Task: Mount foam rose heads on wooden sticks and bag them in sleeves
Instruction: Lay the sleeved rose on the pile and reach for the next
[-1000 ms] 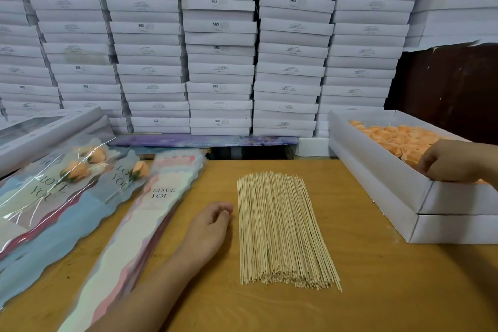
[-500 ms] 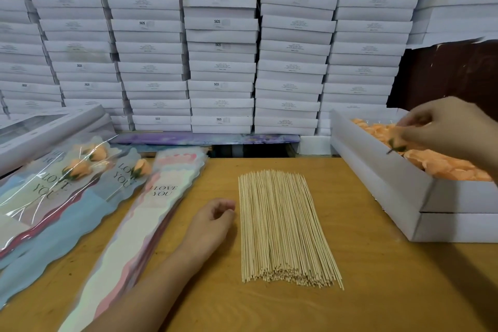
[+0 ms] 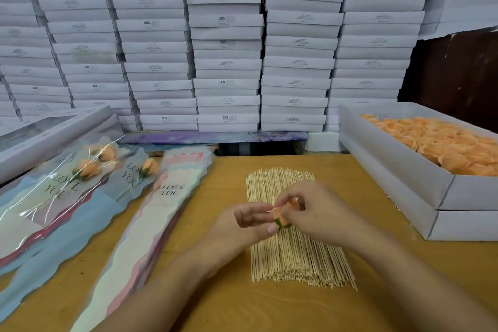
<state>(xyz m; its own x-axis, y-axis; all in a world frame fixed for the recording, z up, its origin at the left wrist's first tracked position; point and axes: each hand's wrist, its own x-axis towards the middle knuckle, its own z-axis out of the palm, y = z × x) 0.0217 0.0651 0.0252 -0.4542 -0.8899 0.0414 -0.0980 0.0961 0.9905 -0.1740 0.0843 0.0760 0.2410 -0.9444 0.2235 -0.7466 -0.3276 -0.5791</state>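
Head view: both hands, left (image 3: pixel 244 221) and right (image 3: pixel 310 210), pinch one rose head (image 3: pixel 281 217) above the sticks (image 3: pixel 291 259). Sleeves (image 3: pixel 151 213) lie left of the sticks, rose box (image 3: pixel 398 159) right.

Bare table (image 3: pixel 269 310) — box (image 3: pixel 398 170) rightward

Pale wooden sticks (image 3: pixel 291 250) lie on a smooth wood-grain table (image 3: pixel 269 310) beside glossy plastic sleeves (image 3: pixel 151 224).

sleeves (image 3: pixel 151 213) left, sticks (image 3: pixel 293 259) centre, box (image 3: pixel 404 170) right
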